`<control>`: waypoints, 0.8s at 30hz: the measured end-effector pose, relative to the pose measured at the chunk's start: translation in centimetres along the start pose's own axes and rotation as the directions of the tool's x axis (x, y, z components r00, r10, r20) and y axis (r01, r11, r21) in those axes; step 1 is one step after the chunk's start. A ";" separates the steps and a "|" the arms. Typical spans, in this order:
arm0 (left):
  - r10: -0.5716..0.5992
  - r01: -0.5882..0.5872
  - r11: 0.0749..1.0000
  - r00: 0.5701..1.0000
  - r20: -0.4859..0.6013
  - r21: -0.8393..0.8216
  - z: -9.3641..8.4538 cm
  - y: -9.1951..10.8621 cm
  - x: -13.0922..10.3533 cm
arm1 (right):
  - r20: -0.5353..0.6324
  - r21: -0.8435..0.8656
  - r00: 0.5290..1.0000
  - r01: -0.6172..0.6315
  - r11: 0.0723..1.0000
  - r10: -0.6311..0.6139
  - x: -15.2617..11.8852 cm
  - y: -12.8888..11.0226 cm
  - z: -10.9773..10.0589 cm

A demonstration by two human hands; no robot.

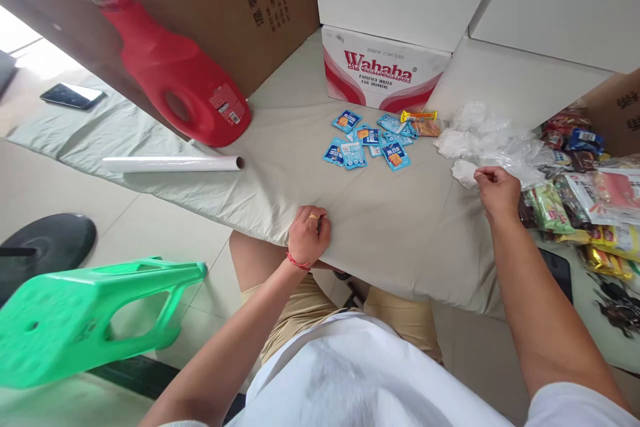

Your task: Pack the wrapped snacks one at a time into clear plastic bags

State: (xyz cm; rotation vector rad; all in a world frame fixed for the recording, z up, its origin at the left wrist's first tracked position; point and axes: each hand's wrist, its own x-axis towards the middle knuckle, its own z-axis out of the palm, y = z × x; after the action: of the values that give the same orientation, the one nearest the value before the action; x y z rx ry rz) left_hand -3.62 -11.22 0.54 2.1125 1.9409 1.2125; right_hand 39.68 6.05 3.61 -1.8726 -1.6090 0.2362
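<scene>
Bag (464, 173) and right hand (497, 195) meet at the right of our cloth (400, 220): we pinch the bag's crumpled edge between thumb and fingertips, just beside a heap of clear wrappers (517, 147). Our left hand (309, 235) rests near the front edge of the cloth in a loose fist, and we cannot tell whether it holds anything. Between the hands, farther back, we see blue sachets (354, 155) before a box (385, 70); snacks (553, 205) lie piled to the right of our right hand.
</scene>
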 end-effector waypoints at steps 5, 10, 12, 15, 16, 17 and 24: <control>0.053 -0.053 0.999 0.998 -0.025 -0.008 0.2 0.1 0.0 | -0.016 -0.069 0.994 0.106 0.992 -0.107 -1.1 0.3 -0.4; 0.041 -0.042 0.999 0.999 0.021 0.013 0.2 0.0 0.2 | 0.061 -0.140 0.997 0.050 0.989 -0.042 0.2 0.1 0.2; -0.009 0.009 1.000 1.000 0.003 -0.021 0.0 0.0 0.2 | -0.007 0.057 0.999 -0.042 0.997 0.042 -0.2 -0.7 0.3; -0.163 0.157 0.978 0.986 -0.032 -0.136 -0.5 1.3 -0.1 | 0.008 0.561 0.956 -0.246 0.790 0.292 -3.7 -3.1 0.3; -0.220 0.216 0.957 0.975 -0.004 -0.194 -0.6 2.3 -0.2 | 0.103 0.694 0.932 -0.318 0.646 0.348 -5.5 -4.1 0.3; -0.266 0.272 0.927 0.962 0.056 -0.260 -0.6 3.5 -0.3 | 0.204 0.769 0.912 -0.374 0.518 0.356 -7.7 -5.2 0.4; -0.181 0.585 0.574 0.773 0.609 -0.573 3.6 13.0 -0.2 | 0.466 0.760 0.860 -0.509 0.405 0.206 -20.3 -11.2 1.1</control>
State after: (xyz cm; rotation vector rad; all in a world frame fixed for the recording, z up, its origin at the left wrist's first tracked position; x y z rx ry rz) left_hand 9.15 -12.61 4.49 1.2635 1.2485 0.9769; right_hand 25.23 -12.17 3.68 -1.3124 -0.8535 1.3461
